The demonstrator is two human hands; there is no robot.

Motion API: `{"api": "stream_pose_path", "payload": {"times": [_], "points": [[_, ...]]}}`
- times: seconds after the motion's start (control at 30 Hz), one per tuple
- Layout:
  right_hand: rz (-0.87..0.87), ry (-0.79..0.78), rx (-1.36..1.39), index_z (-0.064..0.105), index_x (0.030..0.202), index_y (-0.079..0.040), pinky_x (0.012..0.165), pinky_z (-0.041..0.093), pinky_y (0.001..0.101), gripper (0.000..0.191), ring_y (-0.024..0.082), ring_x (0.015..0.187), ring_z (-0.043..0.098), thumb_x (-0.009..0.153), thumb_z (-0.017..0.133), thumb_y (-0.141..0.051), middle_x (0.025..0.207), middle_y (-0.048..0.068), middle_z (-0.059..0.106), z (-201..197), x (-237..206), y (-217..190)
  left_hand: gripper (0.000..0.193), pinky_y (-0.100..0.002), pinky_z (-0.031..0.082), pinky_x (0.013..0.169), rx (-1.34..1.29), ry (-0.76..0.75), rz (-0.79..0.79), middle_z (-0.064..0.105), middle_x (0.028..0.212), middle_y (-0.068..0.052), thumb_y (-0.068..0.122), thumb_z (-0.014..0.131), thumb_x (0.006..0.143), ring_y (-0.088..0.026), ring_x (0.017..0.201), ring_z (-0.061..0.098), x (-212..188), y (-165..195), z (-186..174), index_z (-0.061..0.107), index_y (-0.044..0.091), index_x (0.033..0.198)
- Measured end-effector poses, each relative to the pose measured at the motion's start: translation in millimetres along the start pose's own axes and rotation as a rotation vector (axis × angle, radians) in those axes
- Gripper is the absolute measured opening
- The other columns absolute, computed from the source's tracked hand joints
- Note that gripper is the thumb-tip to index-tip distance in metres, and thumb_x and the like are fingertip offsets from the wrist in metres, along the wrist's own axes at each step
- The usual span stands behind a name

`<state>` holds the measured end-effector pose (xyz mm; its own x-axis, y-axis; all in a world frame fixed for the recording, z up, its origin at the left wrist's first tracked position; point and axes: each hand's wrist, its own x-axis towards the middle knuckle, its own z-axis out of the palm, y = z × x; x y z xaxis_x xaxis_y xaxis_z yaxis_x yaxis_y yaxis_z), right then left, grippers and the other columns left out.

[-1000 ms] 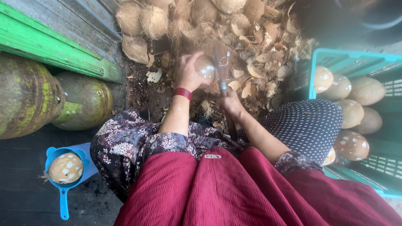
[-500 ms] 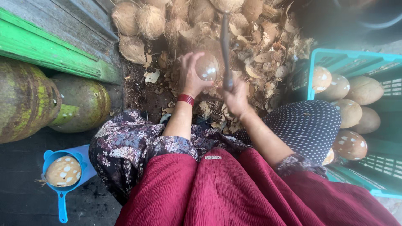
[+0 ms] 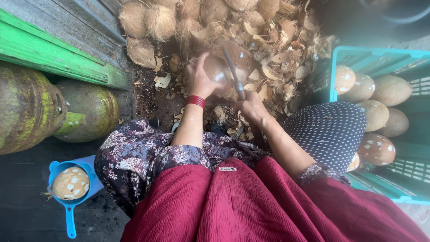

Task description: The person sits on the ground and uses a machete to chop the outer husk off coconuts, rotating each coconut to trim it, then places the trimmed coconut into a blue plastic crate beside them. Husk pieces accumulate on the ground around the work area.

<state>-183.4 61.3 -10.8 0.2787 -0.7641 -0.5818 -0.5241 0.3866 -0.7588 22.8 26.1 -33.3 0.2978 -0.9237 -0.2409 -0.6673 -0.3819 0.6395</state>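
Note:
My left hand, with a red band at the wrist, grips a round brown coconut held over a heap of husk pieces. My right hand is closed around the handle of a long knife, whose blade rests against the coconut's right side. Both arms reach forward over my lap, which is covered by dark red cloth and flowered sleeves.
A turquoise plastic crate at the right holds several peeled coconuts. Husked shells and fibre pile up ahead. Two green metal cylinders lie at the left. A blue scoop at the lower left holds one peeled coconut.
The knife has swung from upright down against the coconut's right side. My left hand has turned the coconut slightly. My right hand has dropped lower.

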Motion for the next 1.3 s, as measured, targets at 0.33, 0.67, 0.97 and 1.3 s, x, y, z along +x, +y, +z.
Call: {"api": "stream_pose_path", "payload": {"times": [0.33,0.67,0.97,1.3], "points": [[-0.022,0.113,0.171,0.062,0.108,-0.003,0.055,0.050,0.0349,0.020,0.020,0.059,0.056,0.096,0.050,-0.014,0.077,0.011,0.067,24,-5,-19,0.132,-0.052,0.060,0.089,-0.081,0.023,-0.160,0.037,0.141,-0.026,0.020,0.102,0.045,-0.045,0.116,0.060,-10,18,8,0.024,0.028,0.150],[-0.386,0.111,-0.066,0.063,0.104,0.002,0.063,0.053,0.0355,0.028,0.018,0.068,0.059,0.082,0.076,-0.010,0.078,0.012,0.060,17,-7,-7,0.118,-0.051,0.065,0.091,-0.151,-0.003,-0.216,0.038,0.146,-0.031,0.032,0.091,0.064,-0.045,0.112,0.067,-15,16,9,0.020,0.021,0.157],[0.182,0.040,0.312,0.061,0.100,-0.001,0.039,0.039,0.0266,0.013,0.012,0.047,0.048,0.088,0.065,-0.004,0.070,0.004,0.058,4,20,28,0.110,-0.051,0.066,0.088,-0.731,0.078,-0.361,0.046,0.140,-0.019,0.024,0.091,0.048,-0.035,0.118,0.060,-23,-8,-14,0.029,0.017,0.139],[0.137,-0.104,0.217,0.060,0.100,-0.002,0.039,0.040,0.0277,0.022,0.012,0.044,0.047,0.080,0.066,-0.001,0.065,0.003,0.058,-1,8,24,0.117,-0.050,0.053,0.103,-0.378,0.104,-0.271,0.040,0.143,-0.022,0.037,0.099,0.053,-0.036,0.124,0.054,-6,0,-1,0.027,0.014,0.141]]}}
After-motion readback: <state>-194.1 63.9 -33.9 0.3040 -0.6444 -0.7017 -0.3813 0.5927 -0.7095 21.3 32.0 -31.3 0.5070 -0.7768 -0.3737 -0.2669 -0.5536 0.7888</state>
